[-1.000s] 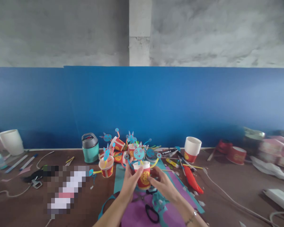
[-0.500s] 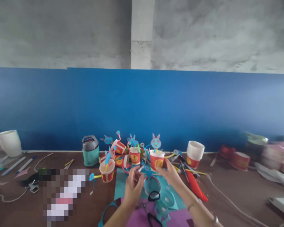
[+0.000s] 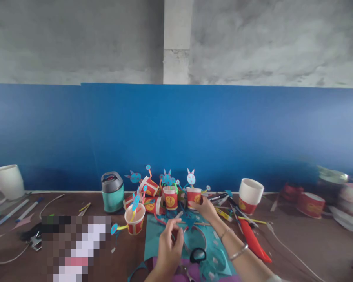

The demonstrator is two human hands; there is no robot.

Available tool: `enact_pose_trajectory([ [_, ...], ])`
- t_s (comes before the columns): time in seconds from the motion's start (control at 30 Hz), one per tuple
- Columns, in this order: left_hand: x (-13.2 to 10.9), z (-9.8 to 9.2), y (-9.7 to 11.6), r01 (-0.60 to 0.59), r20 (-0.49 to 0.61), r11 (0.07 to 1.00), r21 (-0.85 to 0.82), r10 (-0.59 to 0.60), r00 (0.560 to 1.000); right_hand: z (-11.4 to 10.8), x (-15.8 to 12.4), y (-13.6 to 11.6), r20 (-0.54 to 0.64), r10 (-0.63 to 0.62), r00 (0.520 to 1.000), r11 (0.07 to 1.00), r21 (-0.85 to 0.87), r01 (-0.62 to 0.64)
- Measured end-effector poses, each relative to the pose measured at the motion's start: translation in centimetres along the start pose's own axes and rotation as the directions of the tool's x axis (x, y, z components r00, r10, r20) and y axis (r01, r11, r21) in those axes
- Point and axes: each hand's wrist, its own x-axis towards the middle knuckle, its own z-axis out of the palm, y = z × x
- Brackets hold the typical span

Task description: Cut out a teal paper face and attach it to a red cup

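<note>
My right hand [image 3: 205, 208] grips the lower side of a red paper cup [image 3: 194, 199] with a white rim. A blue rabbit face [image 3: 191, 179] with upright ears rises above that cup. My left hand [image 3: 170, 243] is loosely curled in front, its thumb and fingertips apart, with nothing visible in it. Beyond its fingertips lies a small whitish piece I cannot make out. Just left of the gripped cup stands a similar red cup [image 3: 171, 200] with a blue face. Below my hands are black-handled scissors [image 3: 198, 255] and a roll of tape [image 3: 195, 239] on turquoise paper [image 3: 154, 239].
More decorated cups lie tipped behind; one cup [image 3: 134, 223] stands at left. A teal lidded container [image 3: 113, 194] is behind it. To the right are a white-and-red cup stack [image 3: 250, 197], a red elongated object [image 3: 254, 241] and a cable [image 3: 294, 250]. A blue panel [image 3: 176, 129] borders the table.
My right hand has set the rabbit cup farther back, beside the other upright cup. The left hand has shifted slightly right and stays curled. The view has moved a little.
</note>
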Motion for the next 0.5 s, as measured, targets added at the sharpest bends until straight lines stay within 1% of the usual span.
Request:
enact_pose_trajectory([
  [0.17, -0.1, 0.0, -0.1, -0.011, -0.034, 1.0, 0.001, 0.011, 0.999, 0.1, -0.6, -0.5, -0.045, 0.059, 0.997, 0.988, -0.14, -0.065],
  [0.33, -0.2, -0.1, -0.5, 0.002, -0.02, 1.0, 0.015, -0.002, 1.0, -0.3, -1.7, -1.1, -0.074, 0.015, 0.997, 0.96, -0.278, -0.035],
  [0.4, -0.1, 0.0, -0.7, -0.003, -0.039, 1.0, 0.004, 0.003, 0.999, -1.2, -2.3, -1.1, -0.079, -0.022, 0.997, 0.943, -0.333, -0.005],
  [0.43, -0.1, 0.1, -0.7, -0.002, -0.056, 1.0, -0.006, 0.002, 0.998, -2.1, -2.5, -1.0, -0.08, -0.046, 0.996, 0.933, -0.359, 0.014],
  [0.5, -0.1, 0.3, -0.8, 0.003, -0.093, 1.0, -0.029, -0.006, 0.996, -4.7, -2.6, -0.7, -0.079, -0.112, 0.991, 0.912, -0.405, 0.071],
])
